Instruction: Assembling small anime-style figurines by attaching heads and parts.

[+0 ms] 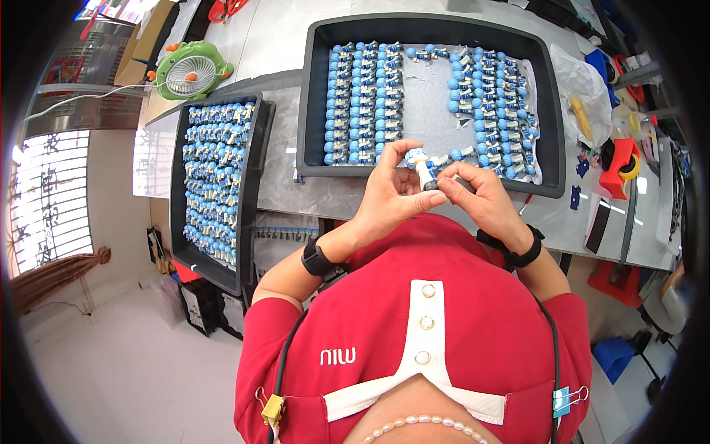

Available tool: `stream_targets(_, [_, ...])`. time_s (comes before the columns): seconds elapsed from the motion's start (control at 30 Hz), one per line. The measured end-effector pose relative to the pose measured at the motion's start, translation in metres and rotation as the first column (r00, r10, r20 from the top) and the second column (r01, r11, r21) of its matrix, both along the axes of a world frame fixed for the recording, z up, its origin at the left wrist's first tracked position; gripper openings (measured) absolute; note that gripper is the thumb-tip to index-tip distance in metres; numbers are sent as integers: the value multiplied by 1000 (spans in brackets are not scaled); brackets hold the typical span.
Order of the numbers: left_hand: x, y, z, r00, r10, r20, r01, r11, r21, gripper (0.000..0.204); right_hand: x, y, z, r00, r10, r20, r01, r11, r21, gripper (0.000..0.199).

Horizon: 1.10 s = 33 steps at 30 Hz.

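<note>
A small figurine (423,169) with light blue hair, a white body and a dark base is held up in front of my chest. My left hand (393,189) grips it, fingers curled behind and thumb at the base. Close against its lower side is my right hand (481,198), thumb and fingers pinched together. Something dark shows between the right fingers, too small to make out. Just beyond my hands lies a large black tray (314,96) with rows of similar figurines (362,103) on a pale liner, with a gap between the rows.
To the left, a second black tray (255,140) is full of figurines. A green fan (191,70) stands behind it. On the right are a red tape dispenser (620,169), a plastic bag (580,96) and small dark blue pieces (575,197) on the grey table (281,185).
</note>
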<state>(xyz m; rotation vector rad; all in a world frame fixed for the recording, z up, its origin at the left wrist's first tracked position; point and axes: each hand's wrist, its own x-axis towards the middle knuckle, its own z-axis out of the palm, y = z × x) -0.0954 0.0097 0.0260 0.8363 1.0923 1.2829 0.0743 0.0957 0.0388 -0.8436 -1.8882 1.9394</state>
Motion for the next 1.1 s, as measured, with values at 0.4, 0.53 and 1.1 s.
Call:
stream_targets(0.4, [-2, -1, -2, 995, -15, -95, 15, 1000, 2, 71, 0, 0, 2, 1000, 22, 10, -22, 1000, -1, 24])
stream_targets(0.53, [-5, 0, 2, 970, -61, -236, 62, 998, -4, 75, 0, -1, -2, 1000, 14, -4, -14, 1000, -26, 24])
stream_targets(1.1, [-7, -3, 6, 974, -109, -198, 88, 990, -113, 65, 9, 1, 4, 987, -147, -66, 144, 988, -47, 35])
